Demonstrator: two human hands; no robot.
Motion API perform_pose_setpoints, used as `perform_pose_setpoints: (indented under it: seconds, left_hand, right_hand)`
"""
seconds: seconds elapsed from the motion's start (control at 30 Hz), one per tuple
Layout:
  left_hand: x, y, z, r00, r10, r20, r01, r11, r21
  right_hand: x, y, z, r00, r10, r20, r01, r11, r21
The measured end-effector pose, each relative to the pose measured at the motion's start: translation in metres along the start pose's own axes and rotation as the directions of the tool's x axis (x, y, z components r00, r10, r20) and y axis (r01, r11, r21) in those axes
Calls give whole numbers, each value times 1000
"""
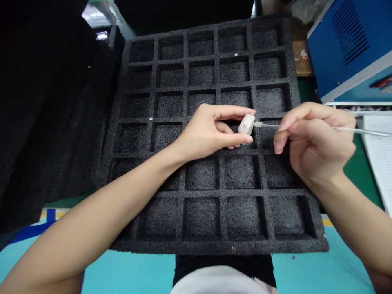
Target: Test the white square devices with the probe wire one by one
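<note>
Between the thumb and fingers of my left hand (211, 128) is a small whitish plastic piece (246, 124), held over the black foam tray (180, 194). My right hand (317, 136) is closed around a thin clear tube (361, 130). A small pale connector (259, 124) at the tube's left end points at the plastic piece and lies right beside it; whether the two touch I cannot tell. The tube runs on past my right hand to the right edge of the view. Beneath both hands are the tray's square compartments.
More black foam (70, 122) stands at the left. A blue machine housing with vent slots (349, 30) is at the upper right, above white sheets of paper (375, 134). Blue tape (36, 228) crosses the turquoise floor at the lower left.
</note>
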State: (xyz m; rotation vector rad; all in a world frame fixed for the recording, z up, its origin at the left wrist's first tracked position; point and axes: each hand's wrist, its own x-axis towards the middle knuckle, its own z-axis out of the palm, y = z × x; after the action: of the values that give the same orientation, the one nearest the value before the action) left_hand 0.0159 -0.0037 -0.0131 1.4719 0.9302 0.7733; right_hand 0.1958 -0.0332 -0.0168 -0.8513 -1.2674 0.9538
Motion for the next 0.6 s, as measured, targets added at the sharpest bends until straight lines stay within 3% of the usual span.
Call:
perform_pose_setpoints:
  seconds: [0.4,0.6]
  left_hand:
    - [0,2,0,1000,-8,2,8,1000,-14]
    - [1,-1,-1,1000,-9,-2,9,1000,11]
  right_hand:
    - [-1,0,1,1000,13,-10,-13,999,-44]
    - [-2,1,-2,990,140,1,-140,988,-64]
